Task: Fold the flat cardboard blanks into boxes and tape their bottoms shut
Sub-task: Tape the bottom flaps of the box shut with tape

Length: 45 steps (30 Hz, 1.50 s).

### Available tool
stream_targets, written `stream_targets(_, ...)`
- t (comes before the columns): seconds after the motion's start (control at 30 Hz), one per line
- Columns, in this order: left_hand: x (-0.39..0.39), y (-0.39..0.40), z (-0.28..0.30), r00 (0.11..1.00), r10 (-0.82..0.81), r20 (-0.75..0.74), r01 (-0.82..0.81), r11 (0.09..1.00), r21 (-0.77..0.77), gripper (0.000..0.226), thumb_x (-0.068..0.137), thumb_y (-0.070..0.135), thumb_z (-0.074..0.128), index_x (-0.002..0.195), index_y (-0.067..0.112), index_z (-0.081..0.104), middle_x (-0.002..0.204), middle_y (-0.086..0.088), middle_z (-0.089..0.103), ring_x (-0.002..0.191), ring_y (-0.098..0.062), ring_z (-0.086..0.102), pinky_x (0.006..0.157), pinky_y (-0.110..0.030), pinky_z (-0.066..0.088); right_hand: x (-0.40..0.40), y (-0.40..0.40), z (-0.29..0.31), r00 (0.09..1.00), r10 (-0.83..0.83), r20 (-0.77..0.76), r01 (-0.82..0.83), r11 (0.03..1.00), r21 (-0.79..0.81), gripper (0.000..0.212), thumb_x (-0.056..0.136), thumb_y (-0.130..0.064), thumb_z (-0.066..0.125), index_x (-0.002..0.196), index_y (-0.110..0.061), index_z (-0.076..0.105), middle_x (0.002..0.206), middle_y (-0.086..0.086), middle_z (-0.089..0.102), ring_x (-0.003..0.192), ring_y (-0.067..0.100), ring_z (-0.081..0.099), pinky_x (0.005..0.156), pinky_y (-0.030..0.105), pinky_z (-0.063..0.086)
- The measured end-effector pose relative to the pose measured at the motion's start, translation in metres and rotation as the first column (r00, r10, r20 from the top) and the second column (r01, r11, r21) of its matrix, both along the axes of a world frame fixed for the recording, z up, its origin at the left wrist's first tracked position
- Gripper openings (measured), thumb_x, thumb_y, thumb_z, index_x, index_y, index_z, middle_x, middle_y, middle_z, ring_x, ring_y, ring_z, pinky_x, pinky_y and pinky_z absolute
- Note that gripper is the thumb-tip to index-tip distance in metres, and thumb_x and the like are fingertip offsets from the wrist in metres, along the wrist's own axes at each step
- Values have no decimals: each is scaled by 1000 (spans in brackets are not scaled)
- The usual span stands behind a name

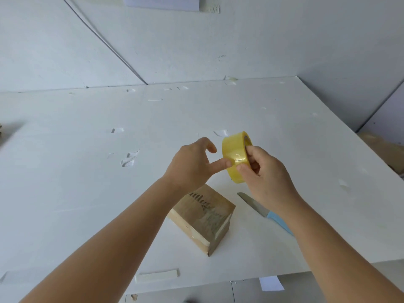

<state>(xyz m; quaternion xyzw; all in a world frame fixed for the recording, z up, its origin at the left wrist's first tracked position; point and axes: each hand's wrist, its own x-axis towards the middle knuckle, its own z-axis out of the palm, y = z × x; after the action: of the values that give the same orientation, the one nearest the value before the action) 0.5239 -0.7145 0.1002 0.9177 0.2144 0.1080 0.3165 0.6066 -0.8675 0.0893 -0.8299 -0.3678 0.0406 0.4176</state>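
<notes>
Head view: the right hand (265, 171) grips a yellow roll of clear packing tape (237, 157) above the white table (87, 171), fingers curled round its rim. The left hand (192, 165) presses its thumb against the roll, other fingers loosely curled. At six o'clock of the roll stands a folded brown cardboard box (204, 217); a blue-handled knife (262, 212) lies at the box's three o'clock.
</notes>
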Motion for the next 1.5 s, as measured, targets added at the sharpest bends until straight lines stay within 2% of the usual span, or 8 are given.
stream_targets(0.2,-19,-1,-24,958,-243,-153,249,968,25,18,81,36,71,97,28,69,99,9,59,92,-6,59,92,-32,46,22,-14,-36,985,-32,171,64,980,-187,11,90,-20,53,96,-11,57,80,1,54,73,24,51,61,32,40)
stream_targets(0.37,-32,2,-41,939,-309,-148,328,935,131,23,91,47,48,99,37,68,100,16,59,100,1,48,108,-37,18,39,-35,-69,965,-49,256,176,846,-503,23,92,-18,47,113,-13,55,107,6,57,103,27,50,72,33,40)
stream_targets(0.67,-37,-14,-45,964,-191,-187,232,945,230,29,99,44,38,114,42,63,122,18,54,133,-8,30,105,-37,11,56,-74,-102,950,-53,307,270,633,-725,26,92,-10,45,115,-17,54,120,4,56,111,25,48,73,30,38)
stream_targets(0.83,-41,-20,-50,984,11,-177,39,960,277,47,93,55,43,135,34,50,150,3,32,143,-14,14,115,-34,10,0,-42,-64,994,-59,-93,32,963,-267,43,98,-28,44,136,-9,45,131,2,55,126,22,46,97,30,36)
stream_targets(1.03,-53,-21,-51,981,166,-100,-141,966,215,61,92,51,48,145,23,35,151,1,31,138,-19,29,112,-32,24,-65,-2,-62,936,106,-335,-118,993,-16,45,97,-34,47,140,-23,44,129,-16,54,119,3,49,97,17,38)
stream_targets(1.13,-62,-10,-52,963,254,-94,-246,965,88,58,92,46,52,142,21,39,140,6,48,125,-17,47,100,-29,37,-59,0,-67,927,28,-374,-6,998,58,32,95,-31,50,124,-24,62,83,-23,66,83,-3,58,77,17,43)
stream_targets(1.37,-89,3,-63,924,381,35,-279,734,-619,29,101,29,41,106,37,69,100,19,70,92,4,62,61,-2,44,-54,4,-73,805,18,-593,99,982,163,23,94,-27,55,110,-23,70,93,-28,66,95,-15,58,85,13,42)
stream_targets(1.5,-86,8,-66,914,400,-62,-398,857,-327,44,99,38,40,59,20,43,57,6,43,52,-11,41,53,-24,32,-48,1,-71,800,6,-600,51,996,78,36,95,-37,52,73,-12,67,68,-13,57,65,4,51,65,23,39)
